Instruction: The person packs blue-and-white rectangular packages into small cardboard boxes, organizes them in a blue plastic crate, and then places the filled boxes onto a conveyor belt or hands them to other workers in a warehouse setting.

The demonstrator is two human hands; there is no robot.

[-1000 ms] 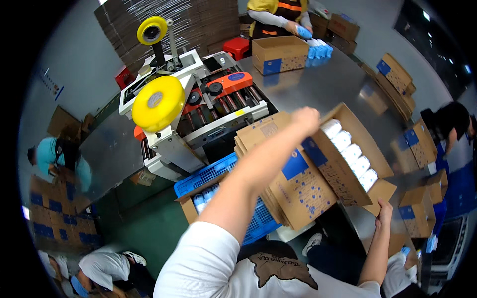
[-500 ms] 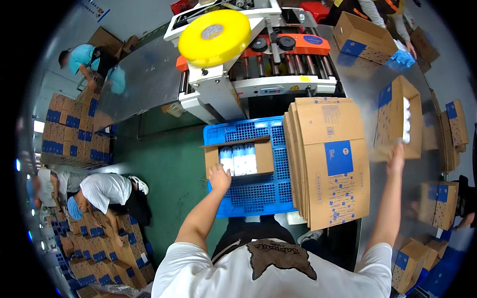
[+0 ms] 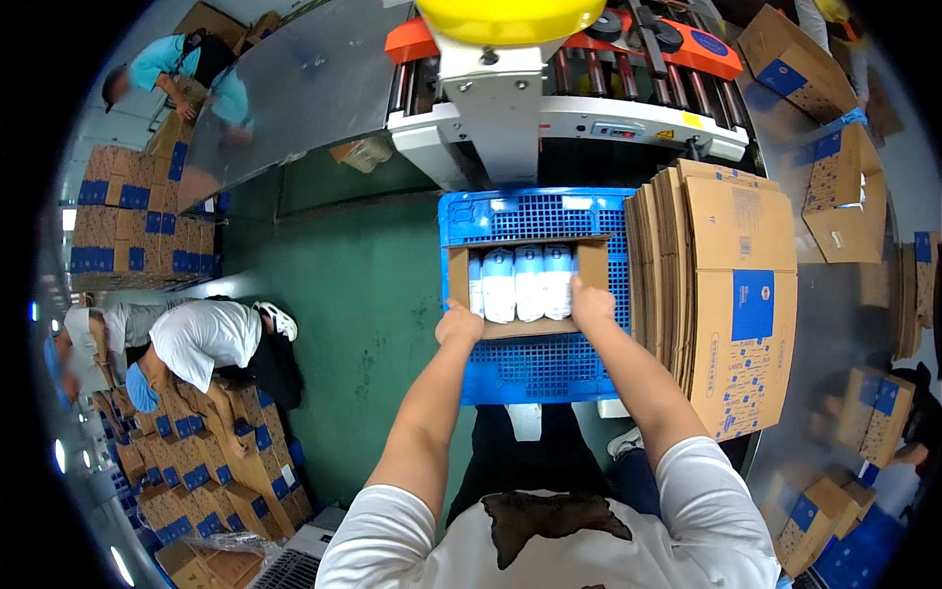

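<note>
An open cardboard box (image 3: 595, 261) rests on a blue plastic crate or pallet (image 3: 491, 383) in front of me. Several white-and-blue packs (image 3: 529, 285) stand in a row inside it. At the box's near left corner, my left hand (image 3: 458, 322) is closed on the cardboard edge. My right hand (image 3: 593, 302) grips the near right corner, its thumb by the rightmost pack. The fingers on the outer sides of the box are partly hidden.
A stack of flattened cartons (image 3: 741, 304) leans right of the box. Beyond stands a roller sealing machine (image 3: 628, 128) with a yellow tape roll (image 3: 515, 15). An open carton (image 3: 846, 201) sits on the metal table at right. Co-workers bend over carton stacks at left.
My right hand has left the carton on the right-hand table and taken hold of the box in front of me. My left hand remains at its left end. The whole view has shifted.
</note>
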